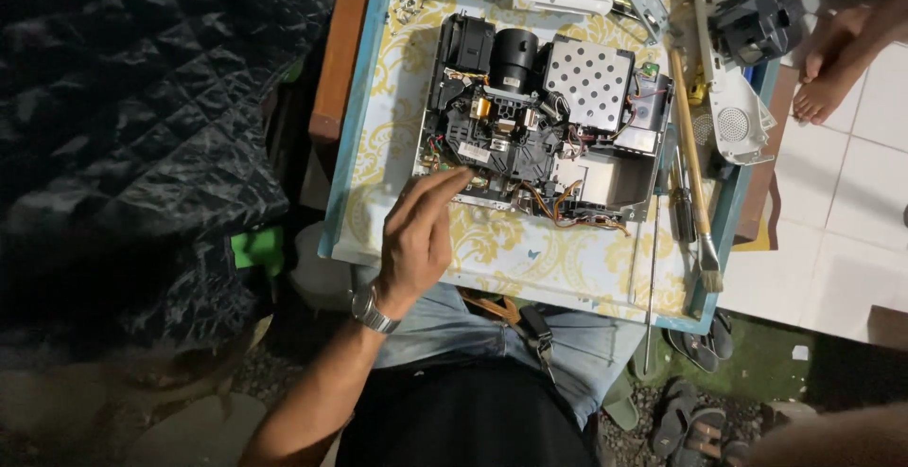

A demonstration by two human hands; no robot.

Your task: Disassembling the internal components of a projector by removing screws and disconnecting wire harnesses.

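Note:
An opened projector (539, 126) lies on a small table covered with a yellow-patterned cloth (501, 249). Its insides show: a black lens barrel (514, 58), a perforated metal plate (591, 74), and black parts with orange wires. My left hand (416, 235), with a metal watch (372, 311) on the wrist, reaches in from below. Its outstretched fingertips touch the near left edge of the projector's chassis, and I see nothing held in it. My right hand is out of view; only a blurred bare arm (832, 439) shows at the bottom right corner.
A long wooden-handled brush (695, 164) and a screwdriver (683, 207) lie right of the projector. The white cover (733, 107) with a black part (757, 17) rests at the table's far right. Another person's bare feet (832, 60) are on the white tiles. Black quilted fabric (142, 98) fills the left; sandals (690, 420) lie below.

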